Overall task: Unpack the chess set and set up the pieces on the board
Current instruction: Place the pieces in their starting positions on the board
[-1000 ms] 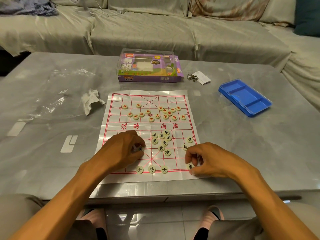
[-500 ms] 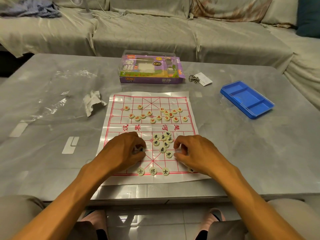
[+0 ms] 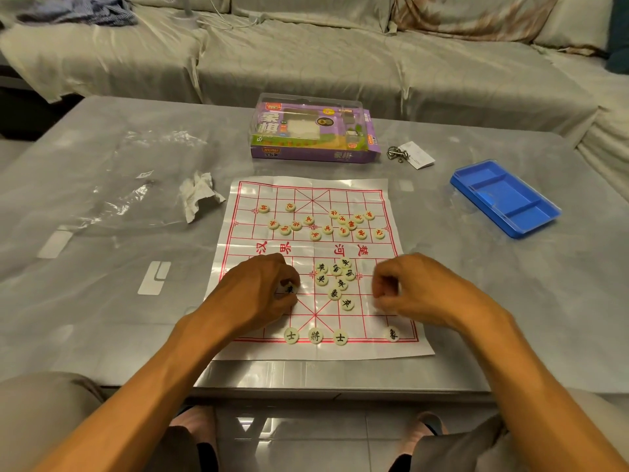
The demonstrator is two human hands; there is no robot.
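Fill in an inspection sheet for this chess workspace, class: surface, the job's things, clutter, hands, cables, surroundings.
Surface: grey glossy table, with glare.
Job's things: paper board lies flat; red-marked pieces scattered on its far half; black-marked pieces bunched near the middle; four black pieces on the near row.
Clutter: purple chess box, blue tray, crumpled tissue, clear plastic wrap, metal puzzle with a tag.
Hands: left hand grips a black piece; right hand has curled fingers, contents hidden.
Cables: a thin white cord on the sofa.
Surroundings: covered sofa behind the table, striped cloth on it.
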